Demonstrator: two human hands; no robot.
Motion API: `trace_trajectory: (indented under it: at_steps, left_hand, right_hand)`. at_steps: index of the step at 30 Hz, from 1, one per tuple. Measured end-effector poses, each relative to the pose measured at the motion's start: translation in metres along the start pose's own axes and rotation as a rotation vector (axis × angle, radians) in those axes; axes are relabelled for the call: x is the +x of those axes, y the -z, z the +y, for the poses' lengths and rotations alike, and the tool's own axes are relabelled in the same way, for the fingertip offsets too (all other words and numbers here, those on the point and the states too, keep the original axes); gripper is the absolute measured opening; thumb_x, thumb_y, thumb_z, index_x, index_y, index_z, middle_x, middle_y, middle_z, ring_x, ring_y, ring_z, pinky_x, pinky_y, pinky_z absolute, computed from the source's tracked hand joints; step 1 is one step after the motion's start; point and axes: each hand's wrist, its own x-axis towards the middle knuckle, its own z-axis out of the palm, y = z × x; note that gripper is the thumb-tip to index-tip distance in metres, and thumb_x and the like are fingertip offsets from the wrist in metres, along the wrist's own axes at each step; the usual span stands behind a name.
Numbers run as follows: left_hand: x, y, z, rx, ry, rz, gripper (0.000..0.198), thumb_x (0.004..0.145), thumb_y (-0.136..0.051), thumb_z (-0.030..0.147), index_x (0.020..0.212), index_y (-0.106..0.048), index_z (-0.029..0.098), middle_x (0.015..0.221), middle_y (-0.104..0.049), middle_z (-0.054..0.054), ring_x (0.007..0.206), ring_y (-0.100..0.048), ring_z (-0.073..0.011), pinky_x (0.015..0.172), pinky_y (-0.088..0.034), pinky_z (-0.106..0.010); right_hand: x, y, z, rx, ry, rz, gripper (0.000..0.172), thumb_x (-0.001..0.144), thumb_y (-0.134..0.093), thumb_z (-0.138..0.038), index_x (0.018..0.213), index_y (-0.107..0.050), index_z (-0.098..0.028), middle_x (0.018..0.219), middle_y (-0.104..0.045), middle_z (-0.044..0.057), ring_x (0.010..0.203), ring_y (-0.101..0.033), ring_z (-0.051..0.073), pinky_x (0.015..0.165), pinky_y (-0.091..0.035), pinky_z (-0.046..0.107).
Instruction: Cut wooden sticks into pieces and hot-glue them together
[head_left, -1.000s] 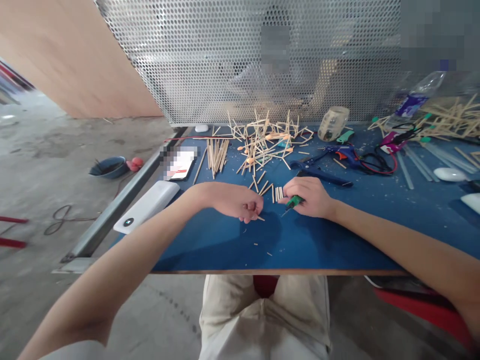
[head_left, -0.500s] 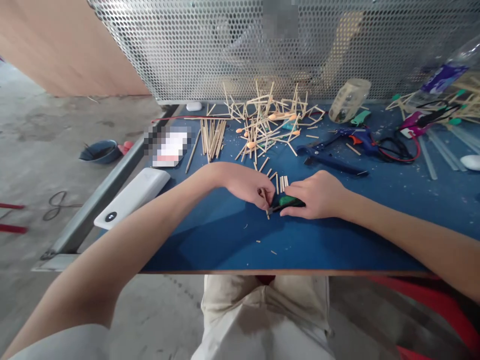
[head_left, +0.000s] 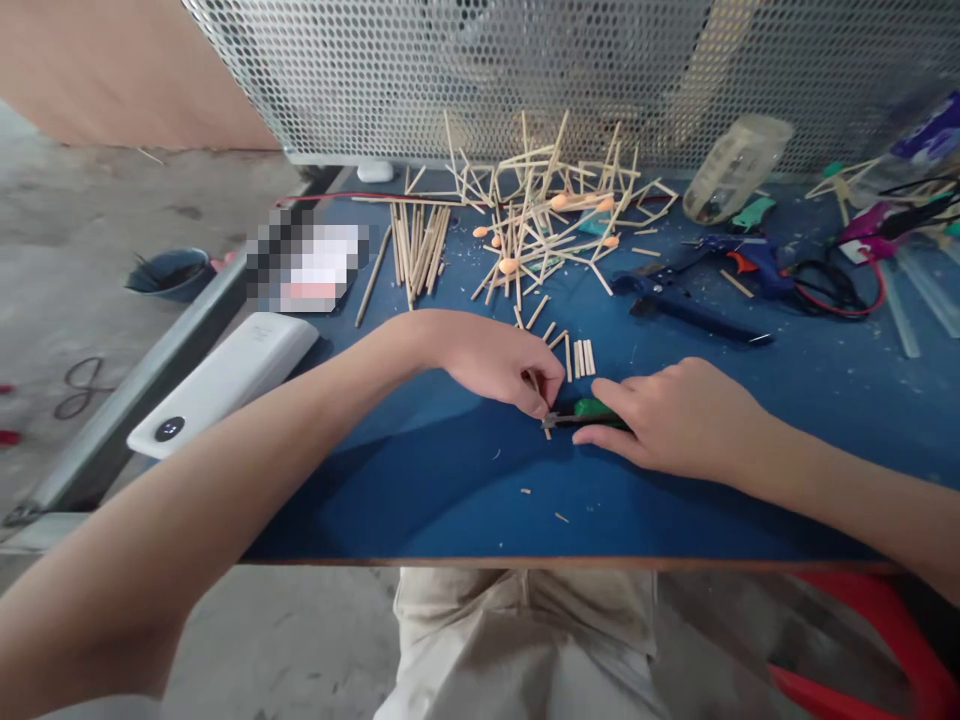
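My left hand [head_left: 517, 365] pinches a thin wooden stick [head_left: 547, 434], whose lower end pokes out below the fingers. Closed around a green-handled cutting pliers [head_left: 592, 410] is my right hand [head_left: 675, 420]. The pliers' jaws sit at the stick, right beside my left fingertips. Just beyond both hands lie several short cut stick pieces [head_left: 583, 358], some side by side. Two small offcuts [head_left: 562, 517] rest on the blue table [head_left: 435, 500] nearer to me.
Long sticks [head_left: 420, 250] lie left of a jumbled stick frame [head_left: 540, 210] with orange joints. A white power bank [head_left: 225, 380] is at the left edge. At right are a blue glue gun [head_left: 757, 265], a blue-handled tool [head_left: 697, 315] and a clear jar [head_left: 739, 170]. Perforated metal [head_left: 375, 90] stands behind.
The view has shifted and tilted slightly. Both hands keep their holds, with the pliers' jaws still at the stick's lower end.
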Motion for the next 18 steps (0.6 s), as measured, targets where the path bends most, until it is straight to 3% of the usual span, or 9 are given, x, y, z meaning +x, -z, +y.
trace_trajectory:
  at_steps: [12, 18]
  left_hand:
    - [0.001, 0.0, -0.008, -0.025, -0.014, -0.011, 0.016, 0.089, -0.061, 0.032, 0.096, -0.067, 0.019, 0.09, -0.073, -0.001, 0.078, -0.063, -0.0149, 0.065, -0.039, -0.023]
    - [0.003, 0.001, -0.012, -0.063, -0.046, -0.025, 0.013, 0.088, -0.061, 0.031, 0.094, -0.063, 0.02, 0.094, -0.072, -0.001, 0.084, -0.064, -0.0156, 0.069, -0.041, -0.023]
  right_hand:
    - [-0.004, 0.001, -0.004, 0.035, 0.042, -0.071, 0.055, 0.099, -0.032, -0.065, 0.082, -0.058, -0.02, 0.058, -0.066, 0.001, 0.043, -0.054, 0.015, 0.054, -0.007, 0.032]
    - [0.003, -0.012, 0.015, 0.047, 0.075, 0.12, 0.064, 0.098, -0.028, -0.069, 0.085, -0.065, -0.018, 0.067, -0.07, 0.004, 0.052, -0.056, 0.015, 0.056, -0.009, 0.031]
